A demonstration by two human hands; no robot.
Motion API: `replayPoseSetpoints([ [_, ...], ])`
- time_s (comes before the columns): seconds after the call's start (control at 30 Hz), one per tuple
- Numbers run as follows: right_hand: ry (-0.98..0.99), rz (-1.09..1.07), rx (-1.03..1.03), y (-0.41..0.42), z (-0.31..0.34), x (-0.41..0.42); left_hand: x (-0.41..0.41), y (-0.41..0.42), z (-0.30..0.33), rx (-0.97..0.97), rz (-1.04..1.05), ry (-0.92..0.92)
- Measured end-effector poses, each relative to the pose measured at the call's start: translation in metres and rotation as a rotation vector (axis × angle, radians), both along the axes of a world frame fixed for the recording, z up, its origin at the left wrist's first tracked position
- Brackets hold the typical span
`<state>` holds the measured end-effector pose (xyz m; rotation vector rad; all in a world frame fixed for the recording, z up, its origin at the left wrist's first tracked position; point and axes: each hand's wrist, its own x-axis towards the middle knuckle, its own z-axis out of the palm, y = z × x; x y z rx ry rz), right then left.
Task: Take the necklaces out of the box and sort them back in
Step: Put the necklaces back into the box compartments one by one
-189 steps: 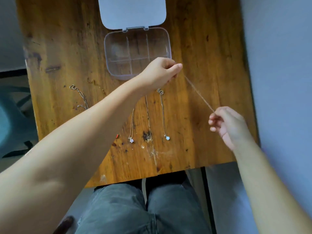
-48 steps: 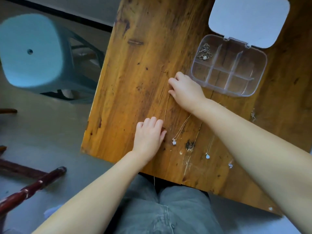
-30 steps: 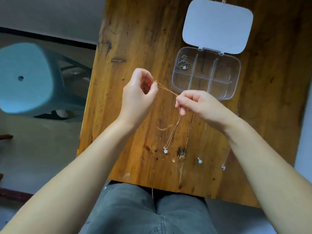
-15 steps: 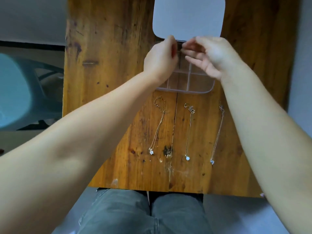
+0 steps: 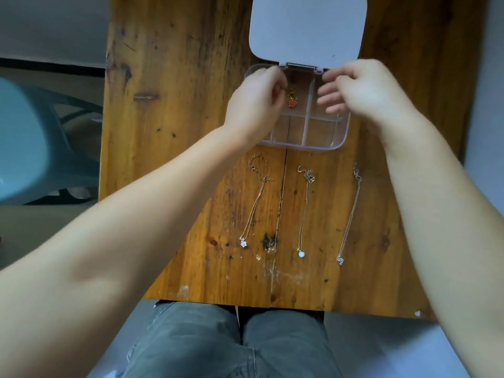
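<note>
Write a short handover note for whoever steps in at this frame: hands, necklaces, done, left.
Left hand and right hand: both over the open box, fingers loosely curled; grip unclear.
Gold necklace with red pendant lies in the back middle compartment.
Done: that one sorted.
Left: three on the table in front of the box: flower pendant necklace, white bead necklace, heart pendant necklace.

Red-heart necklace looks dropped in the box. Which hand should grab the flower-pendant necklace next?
Left, probably. The flower-pendant necklace lies leftmost on the table, directly under the left hand and forearm. The right hand hovers over the box, on its far side.
</note>
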<state>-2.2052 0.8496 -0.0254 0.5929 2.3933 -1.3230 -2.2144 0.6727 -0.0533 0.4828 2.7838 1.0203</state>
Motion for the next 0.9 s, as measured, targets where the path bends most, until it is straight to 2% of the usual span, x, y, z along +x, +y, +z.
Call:
replayPoseSetpoints([
  [0.07,-0.034,0.065,-0.059,0.006,0.007,0.027,0.027,-0.012,0.006,0.083,-0.018,-0.004],
  [0.13,-0.189,0.216,-0.056,0.004,0.004,0.06,0.065,-0.018,0.006,0.1,-0.063,-0.045],
  [0.2,-0.297,0.327,0.092,-0.004,-0.014,0.093,0.108,-0.018,-0.001,0.048,-0.128,-0.153],
  [0.3,-0.142,0.273,0.398,-0.019,-0.043,0.127,0.169,-0.011,-0.02,-0.151,-0.266,-0.295],
  [0.37,-0.011,0.259,0.482,-0.027,-0.056,0.139,0.201,-0.008,-0.032,-0.286,-0.366,-0.249],
  [0.43,0.066,0.267,0.54,-0.031,-0.065,0.142,0.22,-0.005,-0.041,-0.34,-0.442,-0.183],
  [0.57,0.087,0.348,0.58,-0.03,-0.068,0.144,0.223,-0.001,-0.052,-0.365,-0.616,-0.064],
  [0.63,0.068,0.328,0.469,-0.025,-0.063,0.145,0.216,-0.002,-0.056,-0.361,-0.671,-0.042],
  [0.73,-0.005,0.165,0.134,-0.017,-0.049,0.149,0.206,-0.002,-0.054,-0.35,-0.684,-0.012],
  [0.8,-0.092,-0.05,-0.251,-0.013,-0.034,0.151,0.201,-0.002,-0.048,-0.221,-0.576,-0.073],
  [0.9,-0.126,-0.323,-0.882,-0.009,-0.008,0.143,0.185,-0.006,-0.026,0.071,-0.27,-0.197],
])
